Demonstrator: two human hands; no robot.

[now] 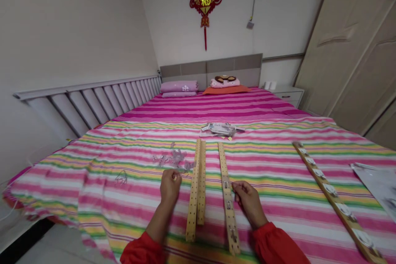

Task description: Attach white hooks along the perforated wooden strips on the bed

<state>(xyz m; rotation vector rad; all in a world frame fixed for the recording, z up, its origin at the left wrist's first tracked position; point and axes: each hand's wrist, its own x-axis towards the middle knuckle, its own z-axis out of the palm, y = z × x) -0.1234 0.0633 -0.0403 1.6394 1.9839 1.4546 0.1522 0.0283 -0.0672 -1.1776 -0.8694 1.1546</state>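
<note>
Two perforated wooden strips (196, 189) lie side by side on the striped bedspread (130, 161), running away from me. A third strip (228, 198) lies just to their right with small metal clips on it. My left hand (170, 185) is closed in a pinch beside a pile of small clear clips (175, 159), holding something too small to name. My right hand (247, 199) is closed at the right edge of the third strip, fingertips pinched near a clip on it.
A fourth strip (335, 202) fitted with several white pieces lies diagonally at the right. A grey plastic bag (379, 185) is at the far right, a heap of packets (221, 129) ahead. Pillows (179, 87) sit at the headboard; a wardrobe (352, 49) stands right.
</note>
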